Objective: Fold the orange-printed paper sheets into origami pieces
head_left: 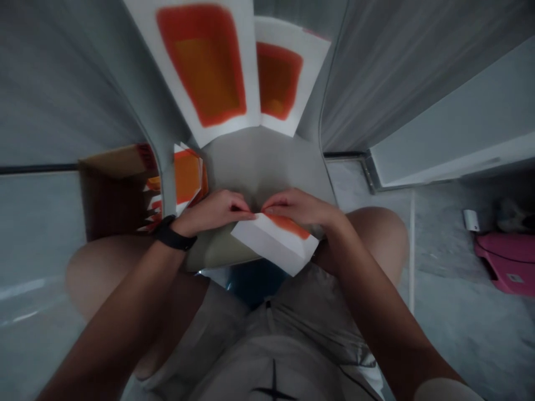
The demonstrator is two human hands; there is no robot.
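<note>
Between my hands is a folded sheet of white paper with an orange-red printed patch along its upper right side. Creases run across it, and it is held over the front part of a grey chair seat. My left hand pinches the paper's upper left corner between thumb and fingers. My right hand is closed on the top edge, close beside the left fingertips. Left of my left hand, several folded orange-and-white papers stand in a bunch on the seat.
Two large printed sheets, a left one and a right one, lean on the chair back. An open cardboard box with folded papers stands at left. A pink object and a small white item lie on the floor at right.
</note>
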